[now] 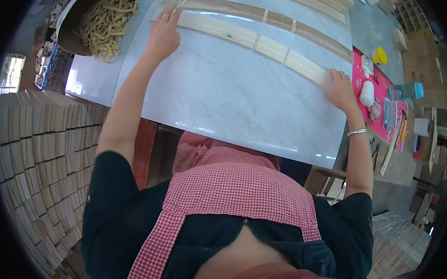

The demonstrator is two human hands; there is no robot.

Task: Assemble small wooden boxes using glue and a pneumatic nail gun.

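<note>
A long pale wooden strip (236,38), with narrow cross lines along it, lies across the pale marbled tabletop (221,89). My left hand (164,35) is at its left end, fingers closed over the wood close to a brown strip. At the other end, my right hand (340,91) grips the pale strip with thumb and fingers; a bracelet circles that wrist. Beyond it lies a similar brown wooden strip (228,8), a narrow gap apart along most of its length. The undersides of both hands are hidden.
A tub (69,34) of thin tan pieces stands at the table's far left. Stacked wooden pieces (40,162) rise beside my left arm. More pale boards (307,1) lie at the back. On the right, a pink cloth (374,108) carries a white bottle (366,93) and a teal-lidded jar (405,91).
</note>
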